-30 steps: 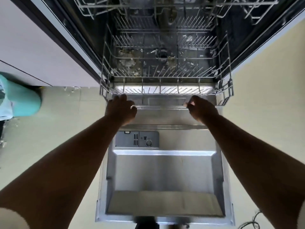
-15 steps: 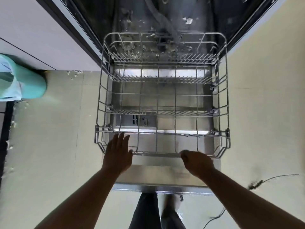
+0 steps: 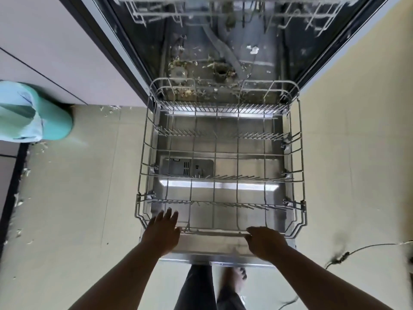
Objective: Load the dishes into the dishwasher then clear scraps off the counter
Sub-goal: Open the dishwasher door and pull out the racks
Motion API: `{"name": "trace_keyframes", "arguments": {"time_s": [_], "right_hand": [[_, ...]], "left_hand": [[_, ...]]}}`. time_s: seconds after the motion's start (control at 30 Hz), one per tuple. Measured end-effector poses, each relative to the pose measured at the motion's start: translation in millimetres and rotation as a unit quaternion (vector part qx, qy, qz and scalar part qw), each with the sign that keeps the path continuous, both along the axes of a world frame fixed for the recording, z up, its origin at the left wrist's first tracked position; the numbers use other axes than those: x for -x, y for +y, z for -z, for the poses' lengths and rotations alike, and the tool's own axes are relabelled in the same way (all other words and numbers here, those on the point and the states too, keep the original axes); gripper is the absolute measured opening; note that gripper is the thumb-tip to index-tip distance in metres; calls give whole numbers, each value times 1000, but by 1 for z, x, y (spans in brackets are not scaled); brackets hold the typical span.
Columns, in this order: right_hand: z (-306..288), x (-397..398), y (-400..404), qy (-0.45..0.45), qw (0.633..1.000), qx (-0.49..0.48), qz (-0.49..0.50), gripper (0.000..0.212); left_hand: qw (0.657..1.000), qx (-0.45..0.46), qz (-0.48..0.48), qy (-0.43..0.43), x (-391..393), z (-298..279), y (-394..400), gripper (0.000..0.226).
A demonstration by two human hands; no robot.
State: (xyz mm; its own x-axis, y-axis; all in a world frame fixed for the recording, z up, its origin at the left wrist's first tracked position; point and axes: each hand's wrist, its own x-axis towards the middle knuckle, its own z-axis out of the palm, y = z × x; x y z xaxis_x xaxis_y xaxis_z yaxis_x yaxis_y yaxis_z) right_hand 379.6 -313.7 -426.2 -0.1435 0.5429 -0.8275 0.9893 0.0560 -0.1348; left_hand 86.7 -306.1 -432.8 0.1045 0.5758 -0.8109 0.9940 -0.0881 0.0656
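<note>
The dishwasher stands open, its steel door (image 3: 223, 247) folded flat toward me. The empty lower wire rack (image 3: 220, 153) is pulled out over the door. My left hand (image 3: 162, 231) lies at the rack's front left corner with fingers straight, touching the rim. My right hand (image 3: 266, 241) curls its fingers over the front rail (image 3: 214, 232) on the right. Food scraps litter the tub floor (image 3: 201, 70) behind the rack. The upper rack (image 3: 223, 10) shows at the top edge. No dishes are in sight.
A teal bin (image 3: 33, 113) with a liner stands on the floor at left beside white cabinet fronts (image 3: 55, 52). Scraps are scattered on the tiles (image 3: 22, 198) near it. A cable (image 3: 362, 249) lies on the floor at right. My legs are below the door.
The lower rack has slid out of the tub onto the open door, drawn toward me by both hands. My left fingers have straightened from a curled hold.
</note>
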Motion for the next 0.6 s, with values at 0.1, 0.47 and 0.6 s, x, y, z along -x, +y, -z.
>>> {"name": "trace_keyframes", "arguments": {"time_s": [0.1, 0.47, 0.6], "right_hand": [[-29, -2, 44, -9, 998, -61, -9, 45], [-198, 8, 323, 24, 869, -494, 27, 63], [-216, 8, 373, -26, 892, -450, 26, 71]], "left_hand": [[997, -69, -7, -24, -1, -34, 48, 59], [890, -439, 111, -58, -27, -208, 328, 73], [906, -411, 94, -26, -28, -218, 373, 80]]}}
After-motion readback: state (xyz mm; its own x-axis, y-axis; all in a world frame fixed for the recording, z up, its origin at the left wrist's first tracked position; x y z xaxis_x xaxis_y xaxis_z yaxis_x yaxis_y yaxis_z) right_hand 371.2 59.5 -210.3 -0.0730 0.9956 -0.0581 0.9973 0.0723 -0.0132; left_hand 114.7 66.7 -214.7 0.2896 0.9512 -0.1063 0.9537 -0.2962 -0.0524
